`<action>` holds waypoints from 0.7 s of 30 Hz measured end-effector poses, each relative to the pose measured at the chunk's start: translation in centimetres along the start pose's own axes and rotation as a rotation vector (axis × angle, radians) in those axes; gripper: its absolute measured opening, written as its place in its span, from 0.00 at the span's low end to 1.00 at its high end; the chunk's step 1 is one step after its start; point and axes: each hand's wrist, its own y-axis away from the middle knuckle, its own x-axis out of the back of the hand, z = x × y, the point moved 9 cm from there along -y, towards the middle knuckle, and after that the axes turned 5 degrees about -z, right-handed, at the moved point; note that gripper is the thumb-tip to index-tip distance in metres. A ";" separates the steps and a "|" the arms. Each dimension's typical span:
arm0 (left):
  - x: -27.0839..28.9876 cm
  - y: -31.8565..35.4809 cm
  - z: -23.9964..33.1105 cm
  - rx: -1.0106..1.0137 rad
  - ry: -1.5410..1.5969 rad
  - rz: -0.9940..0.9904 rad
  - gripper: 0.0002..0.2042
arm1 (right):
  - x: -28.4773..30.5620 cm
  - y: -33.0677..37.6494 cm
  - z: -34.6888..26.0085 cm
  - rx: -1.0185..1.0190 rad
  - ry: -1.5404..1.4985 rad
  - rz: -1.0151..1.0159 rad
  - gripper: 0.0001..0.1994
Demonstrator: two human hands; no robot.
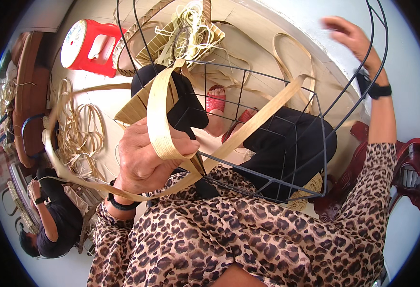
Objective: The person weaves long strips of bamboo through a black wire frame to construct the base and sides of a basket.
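Note:
A black wire basket frame (286, 158) with tall wire handles rests across my lap. Its left part is covered with wrapped tan flat strip (138, 106). My left hand (149, 155) is closed at the frame's near left edge, gripping a long tan flat strip (158, 117). The strip loops over that hand, and a length slants up to the right across the frame's open grid. Up at the right, beyond the wire handle, my right hand (348, 38) is raised with its fingers stretched out. Its fingertips are slightly blurred, and nothing shows in it.
A red stool (93, 48) with a white top stands at the far left. Beside it a woven basket (215, 38) holds pale shavings. Loose strips (81, 134) lie heaped on the floor. Dark red carved furniture (411, 170) stands right; another person (57, 215) sits at the lower left.

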 end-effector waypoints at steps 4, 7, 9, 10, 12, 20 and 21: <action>0.4 0.2 0.4 0.019 0.013 0.004 0.07 | -9.1 -2.5 -10.3 0.375 -0.222 -0.645 0.23; 0.2 0.0 0.4 0.044 0.049 -0.026 0.06 | -14.9 -2.1 -11.8 0.430 -0.124 -0.975 0.28; 0.2 -0.5 1.0 -0.006 0.043 -0.037 0.04 | -16.9 -2.0 -11.8 0.468 -0.100 -0.996 0.27; 0.3 -0.6 1.3 -0.011 0.038 -0.043 0.04 | -17.9 -1.6 -11.9 0.437 -0.211 -1.095 0.25; 0.6 -0.1 1.2 0.002 -0.013 -0.042 0.04 | -17.9 -1.3 -12.4 0.397 -0.326 -1.202 0.23; 0.4 -0.4 0.9 -0.041 0.000 -0.049 0.06 | 7.5 2.8 13.8 -0.326 0.287 0.446 0.12; 0.3 -0.4 0.8 -0.020 -0.002 -0.063 0.07 | 9.6 5.5 17.7 -0.520 0.594 0.497 0.13</action>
